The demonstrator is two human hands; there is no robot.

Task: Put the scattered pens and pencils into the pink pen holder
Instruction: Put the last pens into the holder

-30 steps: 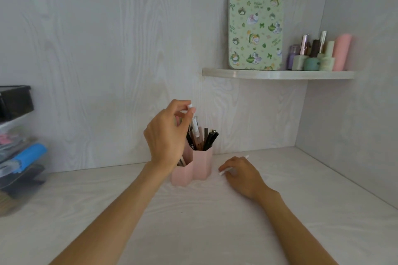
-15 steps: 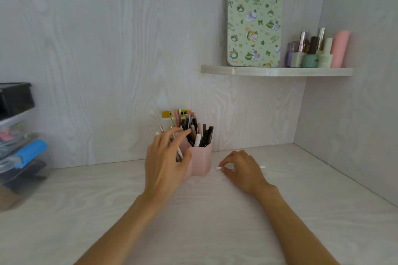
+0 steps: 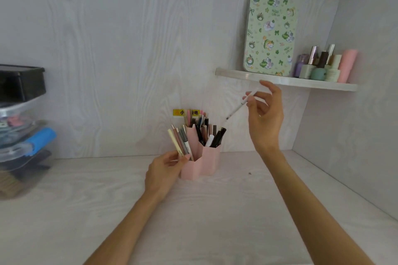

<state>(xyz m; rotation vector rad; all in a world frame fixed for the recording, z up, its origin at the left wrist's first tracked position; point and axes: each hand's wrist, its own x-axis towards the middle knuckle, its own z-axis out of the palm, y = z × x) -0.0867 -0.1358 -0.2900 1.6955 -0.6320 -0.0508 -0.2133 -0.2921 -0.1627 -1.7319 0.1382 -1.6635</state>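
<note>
Right fingers (image 3: 251, 99) pinch white pen (image 3: 241, 105); left fingers (image 3: 183, 160) touch pens (image 3: 181, 142).

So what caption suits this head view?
Right hand lifts a pen above the holder; left hand steadies it.
</note>
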